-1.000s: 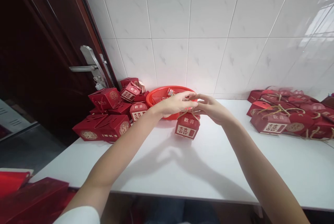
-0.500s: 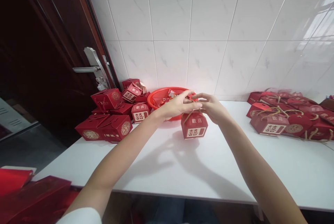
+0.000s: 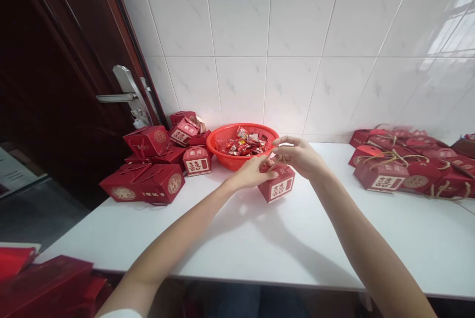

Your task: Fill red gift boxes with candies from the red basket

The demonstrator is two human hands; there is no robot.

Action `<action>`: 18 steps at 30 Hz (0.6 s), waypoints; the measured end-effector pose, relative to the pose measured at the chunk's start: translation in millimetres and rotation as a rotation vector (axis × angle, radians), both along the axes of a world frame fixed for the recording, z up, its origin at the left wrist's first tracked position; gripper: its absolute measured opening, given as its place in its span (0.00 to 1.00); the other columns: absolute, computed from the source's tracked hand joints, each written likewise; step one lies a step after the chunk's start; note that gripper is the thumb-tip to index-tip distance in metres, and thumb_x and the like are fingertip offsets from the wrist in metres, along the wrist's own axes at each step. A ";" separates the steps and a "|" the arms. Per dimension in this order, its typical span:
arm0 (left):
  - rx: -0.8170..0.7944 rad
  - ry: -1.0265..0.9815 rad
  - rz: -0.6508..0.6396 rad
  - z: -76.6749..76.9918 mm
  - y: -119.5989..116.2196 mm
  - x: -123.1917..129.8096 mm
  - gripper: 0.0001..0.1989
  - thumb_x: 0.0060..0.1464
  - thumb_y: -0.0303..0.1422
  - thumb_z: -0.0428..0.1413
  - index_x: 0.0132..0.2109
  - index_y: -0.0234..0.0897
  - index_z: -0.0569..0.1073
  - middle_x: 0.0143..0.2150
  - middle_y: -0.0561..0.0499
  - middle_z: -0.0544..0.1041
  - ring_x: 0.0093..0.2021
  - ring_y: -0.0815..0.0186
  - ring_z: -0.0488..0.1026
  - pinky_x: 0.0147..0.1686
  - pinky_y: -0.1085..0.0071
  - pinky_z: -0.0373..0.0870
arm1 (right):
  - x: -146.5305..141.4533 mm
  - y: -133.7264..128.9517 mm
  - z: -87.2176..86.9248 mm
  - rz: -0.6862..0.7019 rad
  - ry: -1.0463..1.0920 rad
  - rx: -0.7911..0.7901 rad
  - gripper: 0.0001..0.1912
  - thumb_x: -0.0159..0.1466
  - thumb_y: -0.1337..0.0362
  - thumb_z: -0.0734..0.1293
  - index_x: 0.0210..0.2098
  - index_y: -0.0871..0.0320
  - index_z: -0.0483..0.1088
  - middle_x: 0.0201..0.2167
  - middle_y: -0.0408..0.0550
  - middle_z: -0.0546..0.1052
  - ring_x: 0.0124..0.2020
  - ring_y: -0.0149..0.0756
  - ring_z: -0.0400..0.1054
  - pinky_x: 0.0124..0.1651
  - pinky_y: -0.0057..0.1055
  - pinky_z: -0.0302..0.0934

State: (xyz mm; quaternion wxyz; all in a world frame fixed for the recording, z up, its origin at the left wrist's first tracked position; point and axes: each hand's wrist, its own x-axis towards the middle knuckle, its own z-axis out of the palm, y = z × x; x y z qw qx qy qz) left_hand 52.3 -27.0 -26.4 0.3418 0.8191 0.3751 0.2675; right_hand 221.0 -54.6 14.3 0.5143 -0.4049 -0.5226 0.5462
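Seemingly midway, your left hand (image 3: 255, 171) pinches the top of a small red cardboard box (image 3: 277, 187) over the white worktop (image 3: 222, 239), your right hand (image 3: 302, 158) at its tan twine cord (image 3: 277, 159), grip unclear; corded red boxes (image 3: 384, 177) at right look finished, apparently uncorded ones (image 3: 163, 184) at left unfinished.

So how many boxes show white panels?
4: one box at the left hand, another left of the basket, a third higher in the left pile, a fourth fronting the right pile. Others may be hidden.

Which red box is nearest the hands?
The box in front of the basket, with left hand and right hand at its top; the other boxes sit grouped to either side.
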 end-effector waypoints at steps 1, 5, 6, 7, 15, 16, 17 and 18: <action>-0.012 0.004 -0.015 -2.3 3.2 -1.4 0.12 0.51 0.39 0.61 0.41 0.39 0.72 0.42 0.49 0.78 0.45 0.54 0.75 0.41 0.65 0.69 | 0.9 0.3 -1.4 0.014 -0.025 -0.019 0.15 0.47 0.68 0.75 0.34 0.59 0.70 0.23 0.46 0.77 0.26 0.36 0.73 0.33 0.31 0.65; -0.100 0.054 -0.025 -15.2 13.8 -8.0 0.15 0.48 0.40 0.63 0.42 0.39 0.74 0.44 0.47 0.79 0.47 0.50 0.75 0.42 0.62 0.70 | 1.4 1.6 -7.3 0.039 -0.246 -0.053 0.14 0.46 0.69 0.74 0.32 0.58 0.70 0.22 0.44 0.75 0.26 0.35 0.71 0.31 0.30 0.63; -0.131 0.056 -0.014 -18.8 15.9 -9.4 0.17 0.48 0.41 0.63 0.44 0.39 0.75 0.45 0.46 0.79 0.48 0.50 0.75 0.42 0.62 0.70 | 0.7 2.3 -8.8 0.024 -0.338 -0.051 0.13 0.46 0.69 0.73 0.31 0.58 0.69 0.21 0.41 0.74 0.24 0.33 0.69 0.29 0.29 0.59; -0.159 0.050 -0.005 -22.2 17.8 -10.6 0.18 0.48 0.42 0.63 0.45 0.39 0.74 0.47 0.46 0.79 0.49 0.50 0.75 0.42 0.62 0.70 | -0.1 3.5 -10.2 0.001 -0.438 -0.043 0.13 0.46 0.70 0.73 0.30 0.57 0.68 0.20 0.39 0.71 0.22 0.31 0.66 0.27 0.28 0.56; -0.169 -0.089 -0.052 -40.7 24.1 -9.1 0.16 0.47 0.43 0.63 0.38 0.39 0.70 0.41 0.51 0.75 0.44 0.57 0.73 0.42 0.66 0.67 | -16.0 18.2 -16.5 -0.391 -1.083 0.228 0.11 0.51 0.74 0.66 0.31 0.54 0.64 0.25 0.43 0.72 0.28 0.37 0.64 0.28 0.30 0.48; -0.140 -0.106 -0.032 -43.6 23.5 -7.9 0.16 0.47 0.43 0.63 0.38 0.39 0.70 0.40 0.51 0.74 0.44 0.57 0.72 0.43 0.65 0.67 | -18.9 18.9 -16.9 -0.437 -1.096 0.248 0.10 0.53 0.74 0.65 0.31 0.54 0.65 0.25 0.44 0.72 0.29 0.38 0.65 0.29 0.31 0.48; -0.113 -0.114 -0.001 -46.5 22.6 -6.8 0.16 0.47 0.43 0.63 0.38 0.39 0.70 0.41 0.51 0.73 0.45 0.57 0.71 0.44 0.65 0.67 | -21.6 19.1 -17.5 -0.463 -1.090 0.257 0.09 0.54 0.73 0.63 0.32 0.54 0.66 0.25 0.44 0.73 0.29 0.38 0.66 0.29 0.31 0.48; -0.094 -0.116 0.033 -49.4 21.3 -5.7 0.15 0.48 0.42 0.63 0.38 0.39 0.70 0.41 0.51 0.72 0.46 0.56 0.71 0.46 0.64 0.67 | -24.1 18.7 -18.0 -0.470 -1.074 0.256 0.09 0.55 0.73 0.63 0.32 0.53 0.67 0.25 0.44 0.73 0.29 0.38 0.66 0.29 0.31 0.49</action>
